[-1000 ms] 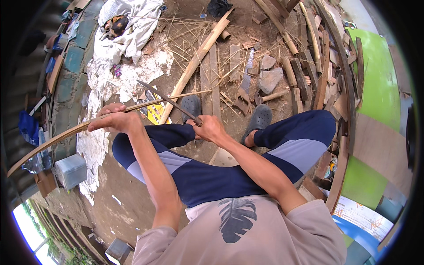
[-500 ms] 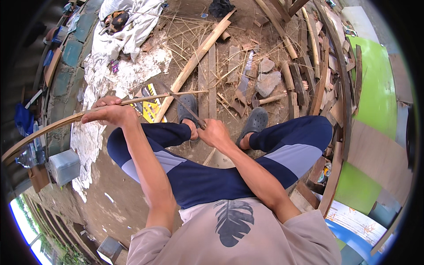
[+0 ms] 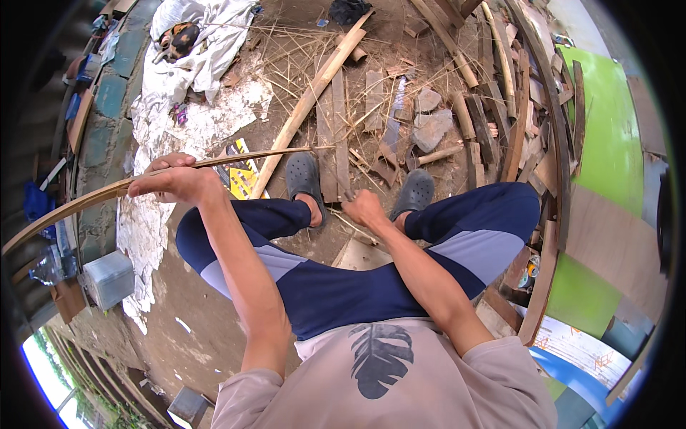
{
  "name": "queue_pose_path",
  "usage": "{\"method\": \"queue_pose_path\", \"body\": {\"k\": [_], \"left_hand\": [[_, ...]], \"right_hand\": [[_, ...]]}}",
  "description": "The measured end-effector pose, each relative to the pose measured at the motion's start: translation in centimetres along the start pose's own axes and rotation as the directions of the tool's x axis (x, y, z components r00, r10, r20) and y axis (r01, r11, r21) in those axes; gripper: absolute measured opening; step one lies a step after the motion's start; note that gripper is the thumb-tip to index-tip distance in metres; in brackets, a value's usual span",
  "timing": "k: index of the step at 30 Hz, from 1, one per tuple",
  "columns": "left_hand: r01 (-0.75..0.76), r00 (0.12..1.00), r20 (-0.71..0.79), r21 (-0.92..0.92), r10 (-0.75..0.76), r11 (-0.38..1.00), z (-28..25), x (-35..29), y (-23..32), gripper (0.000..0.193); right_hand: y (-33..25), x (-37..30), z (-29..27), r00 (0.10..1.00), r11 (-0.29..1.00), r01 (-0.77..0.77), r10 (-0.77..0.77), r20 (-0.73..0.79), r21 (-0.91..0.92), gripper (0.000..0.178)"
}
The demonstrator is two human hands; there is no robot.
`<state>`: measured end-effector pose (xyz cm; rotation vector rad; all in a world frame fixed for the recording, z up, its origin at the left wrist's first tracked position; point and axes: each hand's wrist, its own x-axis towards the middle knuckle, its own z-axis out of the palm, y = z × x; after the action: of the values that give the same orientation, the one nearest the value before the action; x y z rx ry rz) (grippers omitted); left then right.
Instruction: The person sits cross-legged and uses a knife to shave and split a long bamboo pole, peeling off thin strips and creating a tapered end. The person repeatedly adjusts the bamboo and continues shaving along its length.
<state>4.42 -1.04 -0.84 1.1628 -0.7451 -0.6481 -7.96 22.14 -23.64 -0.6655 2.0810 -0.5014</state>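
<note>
My left hand [image 3: 177, 180] is closed around a long thin strip of wood or bamboo [image 3: 250, 155]. The strip bends from the far left rim, through the hand, to a narrow end above my left clog [image 3: 303, 176]. Between my knees, my right hand [image 3: 365, 209] grips a knife [image 3: 349, 194]. Only a short dark piece of the knife shows at the fist, and the rest is hard to make out. The fist is below the strip and apart from it.
A pale split pole [image 3: 309, 100] lies ahead beside a yellow-and-black printed sheet [image 3: 241, 171]. Shavings, grey stones [image 3: 431, 129] and wood scraps cover the ground. A small black-and-orange animal [image 3: 179, 41] rests on white cloth [image 3: 211, 61]. Planks [image 3: 525, 114] are heaped on the right.
My right hand has moved right and slightly down, away from the strip. The knife blade, earlier seen crossing the strip, is now hardly visible. My left hand has barely shifted.
</note>
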Motion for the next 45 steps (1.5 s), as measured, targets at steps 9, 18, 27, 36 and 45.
{"method": "queue_pose_path", "body": {"k": [9,18,27,36,45], "left_hand": [[0.028,1.000,0.008,-0.045,-0.028,0.999,0.6,1.1,-0.8,0.073],[0.077,0.992,-0.095,-0.011,-0.078,0.997,1.0,0.3,0.2,0.071],[0.070,0.997,0.027,-0.101,-0.068,0.992,0.1,1.0,-0.3,0.065],[0.149,0.859,0.504,-0.084,-0.087,0.985,-0.1,0.3,-4.8,0.075],[0.260,0.875,0.461,-0.187,-0.149,0.947,-0.2,-0.2,-7.4,0.040]], "right_hand": [[0.9,1.9,1.6,0.999,0.996,-0.047,0.046,0.013,0.073,0.033],[3.7,3.2,1.5,0.998,0.998,-0.066,0.066,0.012,0.000,0.038],[5.0,3.6,0.2,0.965,0.966,-0.242,0.230,0.128,0.088,0.030],[-1.2,1.7,-5.2,0.997,0.972,-0.065,0.056,0.044,0.227,0.044],[-4.4,-3.1,-14.2,0.968,0.968,0.250,-0.250,-0.018,-0.036,0.043]]}}
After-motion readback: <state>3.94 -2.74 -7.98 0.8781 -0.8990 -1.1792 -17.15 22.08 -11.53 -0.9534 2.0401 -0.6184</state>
